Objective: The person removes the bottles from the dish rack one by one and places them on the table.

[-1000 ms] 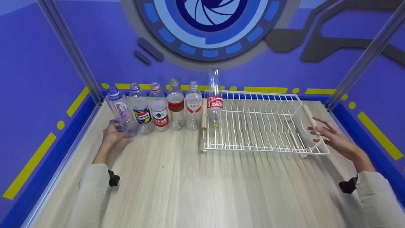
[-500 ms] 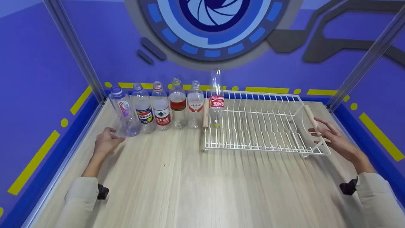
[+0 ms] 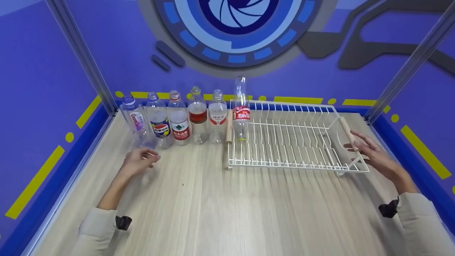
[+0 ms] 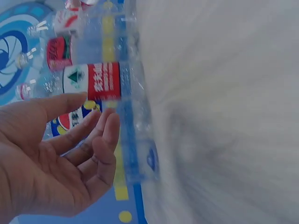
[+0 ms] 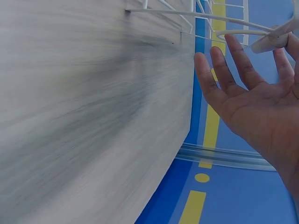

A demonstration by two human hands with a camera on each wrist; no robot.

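Note:
In the head view my left hand (image 3: 138,161) hovers just in front of a clear bottle with a purple-pink label (image 3: 137,122). Its fingers are loosely bent, with nothing in them. In the left wrist view that hand overlaps the bottle with a blue-yellow label (image 4: 65,122), near a red-and-white labelled bottle (image 4: 105,80). On the right, my right hand (image 3: 378,156) pinches the wooden handle (image 3: 349,133) of a white wire dish rack (image 3: 298,167) between thumb and index finger. The other fingers stretch out below it. A red-labelled bottle (image 3: 241,113) stands in the rack's left end.
Beside the blue-yellow labelled bottle (image 3: 160,129) the row goes on with a mountain-label bottle (image 3: 180,129), a dark-red label bottle (image 3: 198,117) and a white-red label bottle (image 3: 217,119). A second wooden handle (image 3: 229,131) is on the rack's left. Blue panels (image 3: 35,89) enclose the table (image 3: 227,209).
My left hand has moved off the purple-labelled bottle, first out to the left, then back to the right in front of it. The right hand stays at the rack's handle.

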